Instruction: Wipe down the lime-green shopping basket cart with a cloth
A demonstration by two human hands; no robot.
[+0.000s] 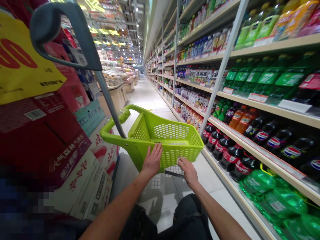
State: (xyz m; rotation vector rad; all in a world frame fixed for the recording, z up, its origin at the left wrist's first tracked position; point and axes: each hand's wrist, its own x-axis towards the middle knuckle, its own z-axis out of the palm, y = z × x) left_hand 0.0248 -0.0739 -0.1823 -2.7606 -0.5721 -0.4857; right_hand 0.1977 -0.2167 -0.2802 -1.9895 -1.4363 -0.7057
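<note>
A bright green plastic shopping basket (172,131) with perforated walls stands in front of my knees, tilted in view; no goods show in its visible inside. My left hand (153,160) lies against its near wall, fingers stretched out and flat. Close to the lower edge of that wall, my right hand (187,169) has its fingers curled together. A small whitish thing (179,161) shows at those fingertips, too small to name. From the basket's left end rises a grey pull handle (110,96) with a looped grip at the top.
Shelves (270,105) of bottled drinks run along the right, with large green bottles (277,200) at the bottom. Stacked cartons (77,180) and a yellow price sign (25,63) stand close on the left. The tiled aisle (145,90) stretches ahead past food counters (115,91).
</note>
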